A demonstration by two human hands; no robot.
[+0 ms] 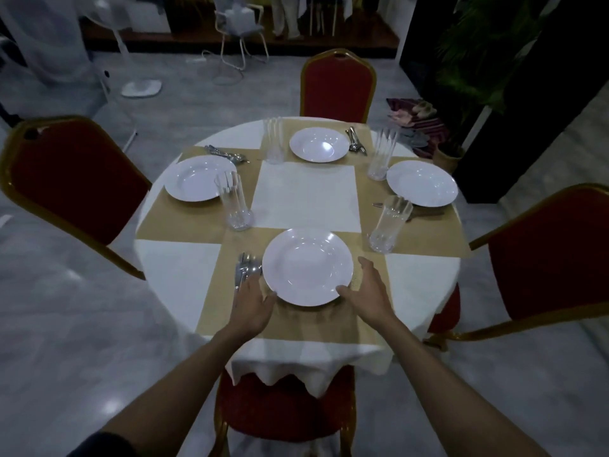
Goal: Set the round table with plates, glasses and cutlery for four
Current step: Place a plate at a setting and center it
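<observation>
Framing the plate (308,267) between them, my left hand (253,306) and right hand (370,293) are spread flat, gripping nothing, thumbs at its rim. A careless left nudge could scatter the cutlery (246,268) at those fingertips. The table (178,275) edge lies behind my wrists; a glass (389,224) stands beyond my right hand.

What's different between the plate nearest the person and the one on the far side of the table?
The near plate has the left hand and right hand on either side, thumbs at its rim; the far plate has no hand near it. The near plate's cutlery lies to its left in the picture; the far plate's cutlery lies to its right. Both plates are round, white and empty.
</observation>
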